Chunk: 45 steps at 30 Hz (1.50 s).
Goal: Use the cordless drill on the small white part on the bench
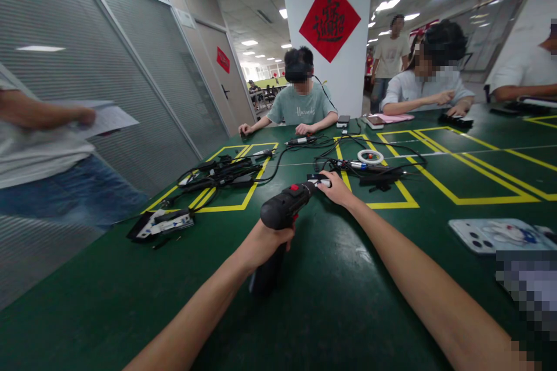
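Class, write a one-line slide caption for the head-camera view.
At a green table, the left hand grips a black drill while the right hand holds its tip; cables lie beyond.

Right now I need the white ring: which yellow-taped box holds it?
The middle box, beyond the right hand; the white ring lies at its far end. The left box holds black cables.

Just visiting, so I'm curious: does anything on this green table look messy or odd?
Only the black cables stand out: they lie tangled across the yellow lines, left of the drill the left hand holds. Nothing looks spilled.
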{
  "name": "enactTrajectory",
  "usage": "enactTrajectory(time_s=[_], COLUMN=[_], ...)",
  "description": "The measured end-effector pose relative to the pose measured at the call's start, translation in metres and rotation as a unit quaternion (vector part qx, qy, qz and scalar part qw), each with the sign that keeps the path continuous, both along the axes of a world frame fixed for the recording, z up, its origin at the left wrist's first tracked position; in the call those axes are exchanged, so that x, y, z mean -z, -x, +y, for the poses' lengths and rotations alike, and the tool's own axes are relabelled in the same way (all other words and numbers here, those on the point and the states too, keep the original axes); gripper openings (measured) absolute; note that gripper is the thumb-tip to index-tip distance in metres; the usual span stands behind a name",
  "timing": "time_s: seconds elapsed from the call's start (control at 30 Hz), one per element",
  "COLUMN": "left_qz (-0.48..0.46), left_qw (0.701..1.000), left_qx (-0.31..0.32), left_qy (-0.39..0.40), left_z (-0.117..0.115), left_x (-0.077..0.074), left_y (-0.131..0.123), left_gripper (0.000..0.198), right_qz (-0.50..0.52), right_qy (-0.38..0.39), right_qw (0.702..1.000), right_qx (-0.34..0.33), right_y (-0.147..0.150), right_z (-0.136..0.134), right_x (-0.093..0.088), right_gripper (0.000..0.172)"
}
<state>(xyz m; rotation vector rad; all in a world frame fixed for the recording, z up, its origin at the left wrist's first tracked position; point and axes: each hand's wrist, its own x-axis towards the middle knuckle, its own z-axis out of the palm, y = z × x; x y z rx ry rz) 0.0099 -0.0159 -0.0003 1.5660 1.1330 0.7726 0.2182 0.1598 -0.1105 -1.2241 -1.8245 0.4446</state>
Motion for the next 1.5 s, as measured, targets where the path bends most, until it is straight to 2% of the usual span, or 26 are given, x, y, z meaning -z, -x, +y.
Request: enactTrajectory(time_s=[0.27,0.73,1.5], left_qz=[0.005,0.009,0.028], left_qw=[1.0,1.0,0.999], left_qx=[-0.003,-0.001,0.002], left_qy=[-0.003,-0.013,-0.019], left_z=[0.0011,0.0014,-0.0006], left_x=[0.0047,0.004,0.0008], left_y=[0.0022,0.002,0.0014], left_gripper=[0.017,0.017,0.018], right_qz=[-0.004,-0.01,0.004], right_qy=[0.004,-0.008,0.013], right_qw=[1.0,1.0,1.0], right_qx=[0.002,0.003,0.0], right_y=[-0.0001,-0.0003,0.0002], right_z=[-0.0001,0.0038,-0.0024], right_x=[-0.0013,0.0026,-0.0036], right_gripper=[0.041,0.042,0.041])
